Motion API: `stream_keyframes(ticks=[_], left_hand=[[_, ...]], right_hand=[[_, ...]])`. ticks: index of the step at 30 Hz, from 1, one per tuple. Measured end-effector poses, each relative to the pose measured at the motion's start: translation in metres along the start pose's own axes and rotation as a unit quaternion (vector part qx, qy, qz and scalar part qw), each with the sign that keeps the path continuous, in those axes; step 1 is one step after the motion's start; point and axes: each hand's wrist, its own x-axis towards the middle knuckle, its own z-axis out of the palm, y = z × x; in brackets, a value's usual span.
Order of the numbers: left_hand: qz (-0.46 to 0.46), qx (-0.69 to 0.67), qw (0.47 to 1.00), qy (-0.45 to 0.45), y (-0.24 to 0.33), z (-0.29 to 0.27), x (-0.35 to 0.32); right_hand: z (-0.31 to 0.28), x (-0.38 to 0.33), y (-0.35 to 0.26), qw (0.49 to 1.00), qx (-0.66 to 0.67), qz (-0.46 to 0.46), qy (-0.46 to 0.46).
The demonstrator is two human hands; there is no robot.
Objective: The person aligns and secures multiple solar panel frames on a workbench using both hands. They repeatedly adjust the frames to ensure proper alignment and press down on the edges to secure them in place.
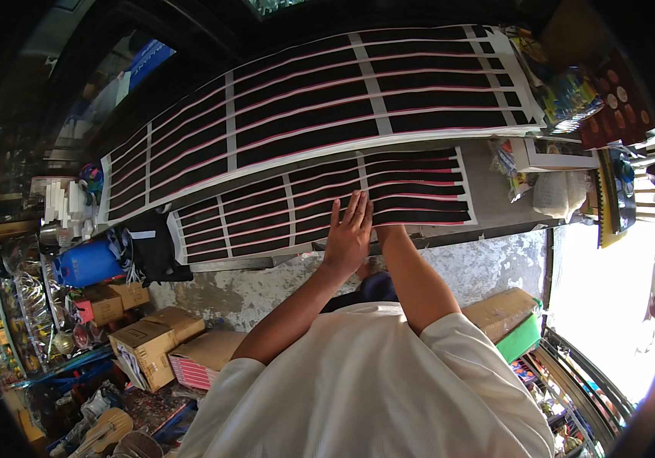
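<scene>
A long sheet of black strips (255, 218), divided by white and pink lines, lies along the near side of the table. My left hand (350, 233) is laid on its near edge, right of the middle, fingers stretched out. My right forearm reaches the same edge just beside it. Only the wrist end of my right hand (391, 231) shows; the fingers are hidden, apparently beneath the sheet. To the right of my hands the strips run wavy to a white end border. Behind lies a larger stack of similar black sheets (297, 107) with white edges.
A white box (552, 155) and a bubble-wrapped bundle (558, 194) stand at the table's right end. A blue container (87, 264) is at left. Cardboard boxes (144, 347) crowd the lower left; another carton (501, 313) sits at right by a metal rack (583, 374).
</scene>
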Motion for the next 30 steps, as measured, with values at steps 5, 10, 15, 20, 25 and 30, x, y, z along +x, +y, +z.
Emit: stream_keyframes(ticks=[5,10,15,20,25,30], left_hand=[[-0.004,-0.006,0.999,0.044,-0.001,-0.006,0.000],[0.005,-0.006,0.999,0.052,0.011,-0.010,-0.009],[-0.006,0.008,0.999,0.052,0.008,0.001,-0.010],[0.040,0.018,0.999,-0.020,-0.002,0.011,-0.020],[0.049,-0.050,0.996,-0.062,-0.008,0.018,-0.036],[-0.033,-0.051,0.997,-0.052,-0.026,0.030,-0.025]], right_hand=[[0.008,0.005,0.005,1.000,-0.004,-0.004,-0.006],[0.010,0.003,-0.001,1.000,-0.013,-0.007,-0.018],[0.015,0.001,-0.023,0.996,-0.035,-0.021,-0.079],[0.015,-0.041,-0.083,0.941,-0.097,-0.081,-0.313],[0.014,-0.113,-0.182,0.989,-0.045,-0.136,0.039],[0.021,-0.137,-0.273,0.986,-0.142,-0.066,0.065]])
